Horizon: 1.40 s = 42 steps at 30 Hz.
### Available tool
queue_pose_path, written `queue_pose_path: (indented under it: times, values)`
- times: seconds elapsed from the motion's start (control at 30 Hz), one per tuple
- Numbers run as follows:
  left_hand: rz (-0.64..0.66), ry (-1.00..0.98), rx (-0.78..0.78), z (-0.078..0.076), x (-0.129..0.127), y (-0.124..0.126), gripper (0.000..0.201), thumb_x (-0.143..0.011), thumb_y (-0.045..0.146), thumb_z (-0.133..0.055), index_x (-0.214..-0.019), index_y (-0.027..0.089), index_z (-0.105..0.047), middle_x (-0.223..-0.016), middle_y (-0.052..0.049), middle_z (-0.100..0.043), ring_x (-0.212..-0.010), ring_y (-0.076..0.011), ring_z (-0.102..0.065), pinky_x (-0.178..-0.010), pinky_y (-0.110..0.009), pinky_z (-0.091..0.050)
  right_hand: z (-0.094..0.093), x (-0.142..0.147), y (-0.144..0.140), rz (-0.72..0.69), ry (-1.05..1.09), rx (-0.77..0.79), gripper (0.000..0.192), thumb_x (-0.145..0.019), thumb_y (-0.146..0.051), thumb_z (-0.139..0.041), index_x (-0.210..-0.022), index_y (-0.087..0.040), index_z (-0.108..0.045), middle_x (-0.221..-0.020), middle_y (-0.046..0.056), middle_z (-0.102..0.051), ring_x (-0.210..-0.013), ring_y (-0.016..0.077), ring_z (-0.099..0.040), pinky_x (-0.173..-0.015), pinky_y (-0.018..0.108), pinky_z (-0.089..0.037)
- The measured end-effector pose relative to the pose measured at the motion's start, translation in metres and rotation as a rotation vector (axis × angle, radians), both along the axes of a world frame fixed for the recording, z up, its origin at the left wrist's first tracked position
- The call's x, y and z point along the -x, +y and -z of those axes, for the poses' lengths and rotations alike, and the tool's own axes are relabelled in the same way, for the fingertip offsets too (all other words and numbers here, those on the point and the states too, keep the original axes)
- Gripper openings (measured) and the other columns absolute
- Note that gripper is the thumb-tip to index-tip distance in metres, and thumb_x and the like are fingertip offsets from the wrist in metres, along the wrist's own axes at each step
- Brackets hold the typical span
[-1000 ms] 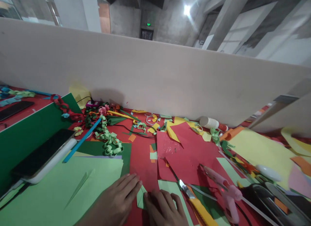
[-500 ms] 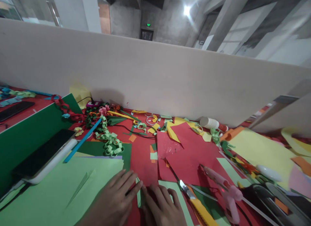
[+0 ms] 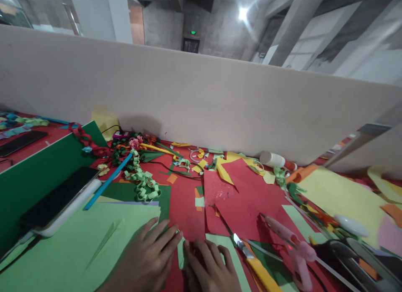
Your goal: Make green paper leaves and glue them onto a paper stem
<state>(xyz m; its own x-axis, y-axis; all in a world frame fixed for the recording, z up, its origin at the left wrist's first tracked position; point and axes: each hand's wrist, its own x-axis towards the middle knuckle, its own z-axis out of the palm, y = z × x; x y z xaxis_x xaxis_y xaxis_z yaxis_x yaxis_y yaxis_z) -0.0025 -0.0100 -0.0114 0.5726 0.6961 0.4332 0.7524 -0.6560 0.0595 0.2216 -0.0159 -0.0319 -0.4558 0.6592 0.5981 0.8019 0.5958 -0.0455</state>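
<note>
Between my two hands a light green folded paper strip (image 3: pixel 181 253) lies on the red table covering. My left hand (image 3: pixel 150 252) rests just left of it, fingers stretched and slightly apart, the forefinger tip at the strip's upper end. On the strip's right side, my right hand (image 3: pixel 212 262) has bent fingers pressed against its edge; the thumb is hidden. Under and beside my left hand spreads a large light green paper sheet (image 3: pixel 69 242). Close to my right hand lie another light green paper piece (image 3: pixel 230 250) and a yellow utility knife (image 3: pixel 259 269) with its blade showing.
A pink glue gun (image 3: pixel 292 246) and a dark tape dispenser (image 3: pixel 351 262) are at the right. Red paper (image 3: pixel 251 204) covers the middle. A phone (image 3: pixel 59 195), a blue stick (image 3: pixel 108 181) and a green paper chain (image 3: pixel 146 189) lie left. A pale partition (image 3: pixel 201 99) stands behind.
My left hand's fingers have lifted and spread a little, pulling slightly back from the strip. My right hand stays almost still at the strip. The view has shifted slightly.
</note>
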Motion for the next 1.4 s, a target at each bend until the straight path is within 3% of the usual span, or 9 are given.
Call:
queue_pose_path:
  times: [0.2,0.6,0.83,1.1,1.27,1.4]
  values:
    - [0.002,-0.022,-0.001,0.009,-0.0003,0.0001,0.039,-0.098,0.035,-0.064,-0.135,0.022,-0.064,-0.133,0.0,-0.073,-0.128,-0.0257,-0.055,-0.12,-0.044,-0.019,-0.0015,-0.0002,-0.0008,0.001,0.002,-0.01,0.043,-0.11,-0.037,-0.031,-0.116,-0.03,-0.074,-0.1,0.001,-0.079,-0.091,0.0218,-0.066,-0.086,0.039,-0.036]
    - [-0.002,0.016,-0.067,0.0102,-0.001,-0.0016,0.04,-0.097,0.039,-0.066,-0.133,0.022,-0.067,-0.132,0.0,-0.074,-0.125,-0.0273,-0.057,-0.123,-0.046,-0.013,-0.002,0.0,-0.0001,-0.005,-0.02,-0.048,0.041,-0.11,-0.039,-0.035,-0.111,-0.029,-0.074,-0.1,0.0,-0.079,-0.089,0.0217,-0.065,-0.084,0.038,-0.037]
    - [-0.151,-0.099,-0.059,0.0115,-0.0002,0.0,0.043,-0.095,0.044,-0.067,-0.133,0.024,-0.067,-0.136,-0.006,-0.071,-0.128,-0.0281,-0.057,-0.118,-0.044,-0.024,0.0001,0.0013,0.0014,0.002,0.011,-0.069,0.043,-0.11,-0.04,-0.033,-0.111,-0.029,-0.075,-0.098,0.001,-0.078,-0.089,0.0219,-0.064,-0.082,0.039,-0.037]
    - [-0.173,-0.09,-0.061,0.0096,0.0013,-0.0012,0.042,-0.092,0.048,-0.069,-0.129,0.028,-0.071,-0.13,-0.006,-0.074,-0.125,-0.0301,-0.059,-0.116,-0.046,-0.026,-0.0001,0.0024,0.0007,0.007,0.012,-0.065,0.044,-0.11,-0.039,-0.032,-0.112,-0.029,-0.075,-0.098,0.001,-0.078,-0.089,0.0221,-0.065,-0.083,0.039,-0.037]
    - [-0.164,-0.085,-0.054,0.0069,0.002,-0.0005,0.046,-0.095,0.048,-0.066,-0.134,0.025,-0.068,-0.136,-0.006,-0.071,-0.128,-0.0298,-0.057,-0.117,-0.045,-0.024,-0.0009,0.0019,0.001,0.0,0.012,-0.063,0.043,-0.11,-0.038,-0.032,-0.112,-0.029,-0.075,-0.098,0.0,-0.078,-0.088,0.022,-0.065,-0.082,0.039,-0.038]
    - [-0.081,-0.036,-0.075,0.0074,0.0012,0.0011,0.04,-0.101,0.038,-0.059,-0.137,0.023,-0.065,-0.139,-0.003,-0.07,-0.125,-0.0266,-0.057,-0.114,-0.041,-0.027,-0.0012,0.0008,0.0013,0.002,0.008,-0.062,0.041,-0.11,-0.038,-0.034,-0.112,-0.03,-0.075,-0.098,0.0,-0.078,-0.088,0.0219,-0.064,-0.082,0.039,-0.037]
